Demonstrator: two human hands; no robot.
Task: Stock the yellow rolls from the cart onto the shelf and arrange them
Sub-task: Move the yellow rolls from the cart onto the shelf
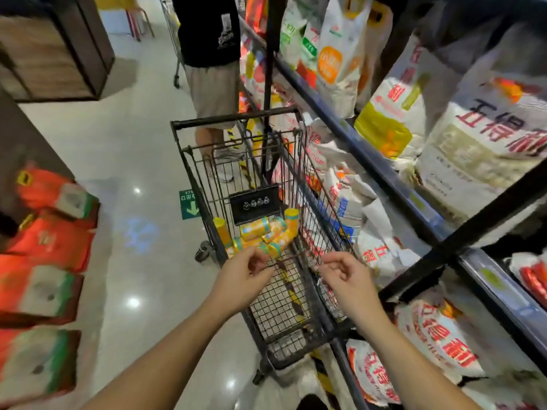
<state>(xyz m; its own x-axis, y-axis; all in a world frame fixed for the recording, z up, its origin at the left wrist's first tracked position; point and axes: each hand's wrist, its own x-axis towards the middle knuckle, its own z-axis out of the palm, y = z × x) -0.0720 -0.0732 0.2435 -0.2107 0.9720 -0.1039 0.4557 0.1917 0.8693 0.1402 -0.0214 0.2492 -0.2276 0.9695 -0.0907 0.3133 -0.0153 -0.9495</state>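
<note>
Grip tip: left hand [247,275] & right hand [344,272] are empty w/ loose fingers, so we shld wrap each fully round one of yellow rolls [256,229] in shopping cart [233,119].

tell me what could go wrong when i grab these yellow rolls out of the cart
1. The yellow rolls lie jumbled in the cart; pulling one with the left hand may topple the upright ones.
2. A person stands right at the cart's far end; nudging it could bump them.
3. The shelf looks packed with sacks, so room may be tight.
</note>
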